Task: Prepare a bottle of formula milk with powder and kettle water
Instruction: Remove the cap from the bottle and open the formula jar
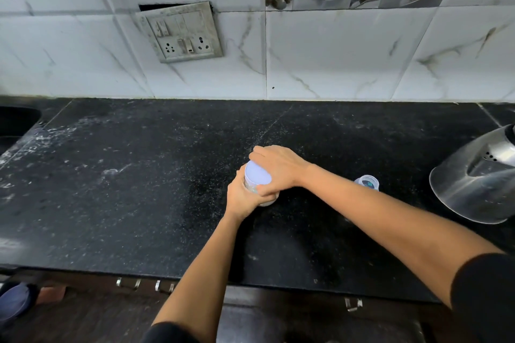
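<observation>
A home kitchen is indicated by a black speckled stone countertop (139,175), white marble-patterned wall tiles (334,50), a dark sink basin (16,120) at the left and a shiny steel kettle (473,181) at the right.

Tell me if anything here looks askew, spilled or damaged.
The switch plate on the tiled wall sits crooked, with a dark gap open above it. Whitish smears and specks mark the black counter, thickest toward its left edge.

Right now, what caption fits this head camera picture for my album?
The left hand grips a jar on the black counter while the right hand grasps its white lid, kettle nearby.
</observation>
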